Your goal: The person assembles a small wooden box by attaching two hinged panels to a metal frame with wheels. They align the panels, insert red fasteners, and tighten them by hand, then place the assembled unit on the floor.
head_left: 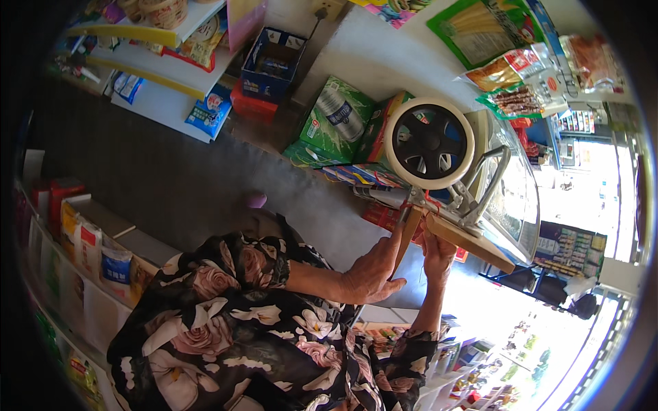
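Note:
A cart-like wheel (430,141) with a cream tyre and black spokes stands above my hands, joined to a bent metal tube frame (495,179). A wooden board (473,241) lies against the metal fittings beneath it. My left hand (373,272) is at a narrow wooden slat (407,241), with the fingers along it and the thumb on its near side. Close by on the right, my right hand (437,253) is closed in a pinch under the board's edge. Red string (430,201) is wound around the metal just above the fingertips. What the right fingers pinch is hidden.
Green drink cartons (332,120) stand behind the wheel, beside a dark blue box (274,61). Shelves with packaged goods (157,55) rise at the upper left. Another goods rack (103,253) runs along the left. Snack packs (514,79) hang at the upper right.

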